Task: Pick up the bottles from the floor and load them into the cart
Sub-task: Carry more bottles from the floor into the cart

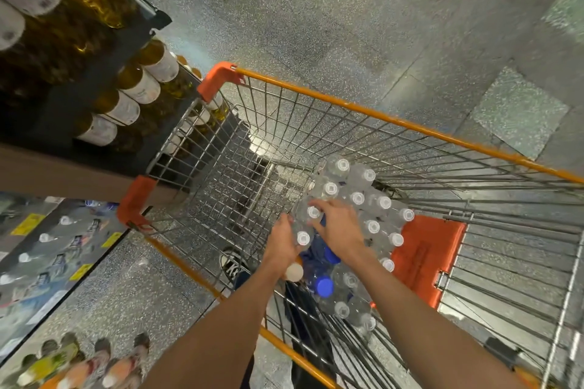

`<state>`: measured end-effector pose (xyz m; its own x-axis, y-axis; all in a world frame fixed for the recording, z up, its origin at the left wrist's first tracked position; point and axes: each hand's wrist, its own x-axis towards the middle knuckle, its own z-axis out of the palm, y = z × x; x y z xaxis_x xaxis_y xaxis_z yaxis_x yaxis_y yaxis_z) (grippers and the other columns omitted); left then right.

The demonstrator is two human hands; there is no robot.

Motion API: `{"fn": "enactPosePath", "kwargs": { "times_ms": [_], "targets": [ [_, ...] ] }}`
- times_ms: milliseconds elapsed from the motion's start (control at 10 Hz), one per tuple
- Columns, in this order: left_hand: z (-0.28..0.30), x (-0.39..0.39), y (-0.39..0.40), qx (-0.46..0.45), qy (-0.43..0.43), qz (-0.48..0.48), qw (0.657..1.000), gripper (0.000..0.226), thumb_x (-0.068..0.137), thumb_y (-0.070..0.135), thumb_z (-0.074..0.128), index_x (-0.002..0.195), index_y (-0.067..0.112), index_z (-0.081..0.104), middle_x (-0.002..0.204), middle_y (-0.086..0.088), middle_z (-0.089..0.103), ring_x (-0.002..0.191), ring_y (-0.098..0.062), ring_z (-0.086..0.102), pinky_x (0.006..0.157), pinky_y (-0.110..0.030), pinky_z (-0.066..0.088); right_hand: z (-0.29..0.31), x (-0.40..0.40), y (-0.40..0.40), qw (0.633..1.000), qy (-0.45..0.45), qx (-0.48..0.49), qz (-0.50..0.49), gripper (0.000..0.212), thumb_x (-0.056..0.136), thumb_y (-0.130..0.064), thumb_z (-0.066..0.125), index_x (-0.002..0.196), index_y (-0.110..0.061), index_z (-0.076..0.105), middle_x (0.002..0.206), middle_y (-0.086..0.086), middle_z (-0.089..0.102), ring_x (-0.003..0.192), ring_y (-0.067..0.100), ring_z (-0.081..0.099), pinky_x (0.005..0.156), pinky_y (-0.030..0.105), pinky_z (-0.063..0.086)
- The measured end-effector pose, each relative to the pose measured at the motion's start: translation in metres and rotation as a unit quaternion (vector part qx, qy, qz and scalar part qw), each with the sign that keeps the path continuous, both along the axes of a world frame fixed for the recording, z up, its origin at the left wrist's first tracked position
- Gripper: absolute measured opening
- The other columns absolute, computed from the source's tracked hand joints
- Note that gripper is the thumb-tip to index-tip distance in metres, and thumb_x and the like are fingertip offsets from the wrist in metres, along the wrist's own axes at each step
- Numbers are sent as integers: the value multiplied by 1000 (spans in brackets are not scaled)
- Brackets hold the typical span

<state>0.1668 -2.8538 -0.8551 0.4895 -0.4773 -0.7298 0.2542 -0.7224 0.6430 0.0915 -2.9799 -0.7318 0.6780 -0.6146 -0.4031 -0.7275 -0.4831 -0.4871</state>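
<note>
Head view; both hands inside the cart (316, 95), left hand (282, 241) gripping the side of the bottle pack (357, 199), right hand (339, 226) pressing loosely spread fingers on top, probably to steady its lowering beside blue-capped bottles (325, 286).

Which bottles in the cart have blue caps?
The ones nearest the person, just below the right hand: two blue-capped bottles in the cart. The shrink-wrapped pack that both hands touch has white caps only.

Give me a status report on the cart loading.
Both hands, left and right, on water bottle pack, inside cart. Blue-capped bottles beside it. Nothing blocking.
</note>
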Motion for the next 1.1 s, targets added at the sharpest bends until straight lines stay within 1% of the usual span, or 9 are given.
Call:
{"fn": "enactPosePath", "kwargs": {
  "times_ms": [100,200,300,500,600,700,800,900,1100],
  "targets": [
    [74,17,-8,40,-12,-54,998,47,70,29,78,110,36,55,126,-14,60,111,-33,62,94,-54,53,2,4,-1,1000,-1,20,-22,39,94,-25,67,132,-29,59,118,4,62,106,22,61,98,40,51],
    [96,15,-11,36,-6,-64,997,65,66,22,85,122,17,52,127,-6,58,113,-24,61,99,-47,52,2,-1,0,1000,-1,10,-13,37,97,-19,63,133,-27,57,118,7,62,108,24,60,99,41,51],
    [95,17,-5,56,-35,-100,993,58,67,10,87,108,31,52,122,-2,62,105,-15,65,92,-38,56,0,-4,-1,1000,-2,-5,-10,38,100,-4,54,131,-24,64,116,9,66,98,24,64,92,39,56],
    [116,25,-9,63,13,-93,994,54,73,0,81,113,13,48,111,-2,63,82,-4,60,60,-12,51,5,3,-7,1000,1,12,-2,37,97,-20,63,133,-29,59,115,6,67,87,20,67,87,40,58],
    [119,27,-11,94,-5,-135,986,68,67,4,87,121,10,46,122,-6,61,93,-12,60,67,-16,50,8,1,-4,1000,19,9,1,43,94,-23,67,134,-33,55,116,3,66,97,24,66,93,45,55],
    [130,32,-12,115,-64,-193,972,77,67,17,89,130,10,45,129,-2,54,111,-19,56,92,-25,48,16,-1,-1,1000,-6,15,-18,45,93,-20,67,136,-26,55,121,3,65,104,21,64,98,44,52],
    [153,39,-7,101,-96,-197,970,62,78,23,81,130,13,49,125,-2,57,108,-19,59,97,-32,51,36,-7,3,994,-66,42,-77,38,93,-17,68,129,-18,60,118,1,66,99,14,64,96,39,54],
    [193,46,7,50,-97,-147,983,32,88,26,71,116,17,57,110,1,64,94,-9,63,84,-27,57,69,-19,13,978,-151,67,-129,23,93,-18,70,115,-18,65,104,-8,70,92,7,67,88,33,57],
    [288,35,73,-48,-181,-23,982,14,91,25,69,103,19,65,94,12,70,84,4,65,72,-14,52,151,-34,47,961,-223,118,-111,15,95,-19,68,110,-21,67,102,-14,71,90,1,67,82,21,54]
  ]
}}
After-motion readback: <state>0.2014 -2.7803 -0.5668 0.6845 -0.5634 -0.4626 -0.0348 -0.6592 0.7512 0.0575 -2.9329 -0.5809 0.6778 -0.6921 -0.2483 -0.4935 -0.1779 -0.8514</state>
